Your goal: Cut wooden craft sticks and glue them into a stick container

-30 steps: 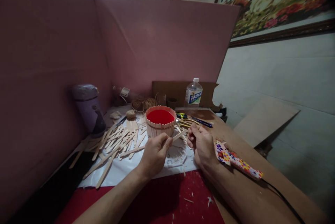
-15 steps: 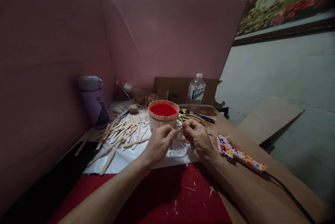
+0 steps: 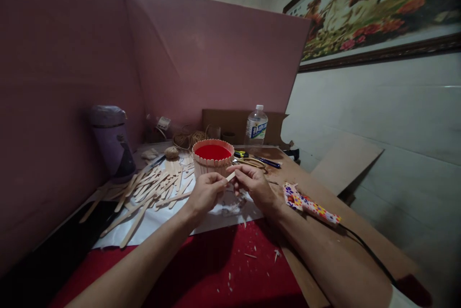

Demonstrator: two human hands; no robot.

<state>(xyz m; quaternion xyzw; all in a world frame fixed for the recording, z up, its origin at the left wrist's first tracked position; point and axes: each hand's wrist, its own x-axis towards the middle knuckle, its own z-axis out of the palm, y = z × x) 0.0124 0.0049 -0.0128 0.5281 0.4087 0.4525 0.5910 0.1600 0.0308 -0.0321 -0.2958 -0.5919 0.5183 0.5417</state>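
From my remote seat, I see the left hand pinching one end of a pale wooden craft stick between thumb and forefinger. The right hand grips the other end between thumb and fingertips, its remaining fingers curled beneath. Only a short length shows between them, raised in front of the round stick-walled pot; I judge that the two-ended hold keeps so slim a piece steady. Whether the right fingers touch the pot, I can't tell.

The pot stands upright just beyond, scalloped rim up, red inside. To its left, loose craft sticks lie heaped on a white sheet, probably left there for easy reach. A twine ball sits behind them. Right of the pot I make out gold-handled scissors, and nearer the right forearm a flower-patterned glue gun, its cord trailing towards me, presumably so it stays off the work area. The red cloth nearest me carries pale scraps. Farther back stand a labelled bottle and a purple flask.
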